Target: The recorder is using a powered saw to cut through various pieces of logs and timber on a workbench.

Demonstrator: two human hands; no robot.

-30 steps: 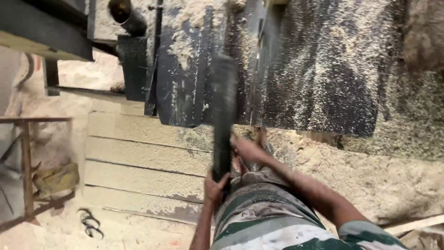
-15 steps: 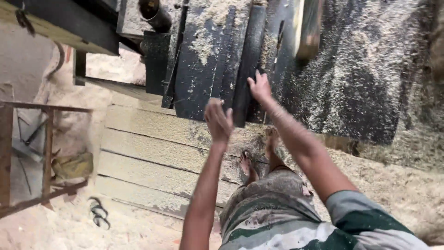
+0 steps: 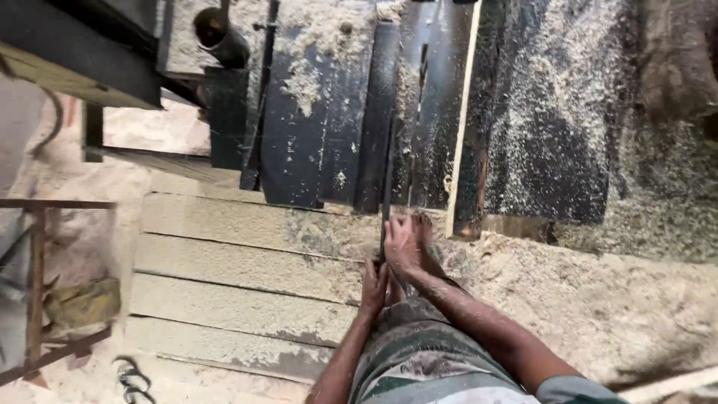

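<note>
A thin dark wooden strip (image 3: 387, 172) stands on edge and runs from the sawdust-covered saw table (image 3: 553, 150) down to my waist. My right hand (image 3: 401, 247) wraps the strip's near end just below the table's front edge. My left hand (image 3: 372, 288) sits right under it, fingers curled against the same end. A wider dark plank (image 3: 376, 112) lies flat on the table just left of the strip. A pale-edged dark board (image 3: 465, 127) lies to its right.
Pale sawn planks (image 3: 239, 262) lie side by side on the floor at left. A rusty metal frame (image 3: 37, 284) stands at the far left, with a dark pipe (image 3: 221, 37) above. Thick sawdust (image 3: 628, 307) covers the ground at right.
Both hands came down from the wide dark plank on the table to the table's front edge. They now close on the near end of the thin strip.
</note>
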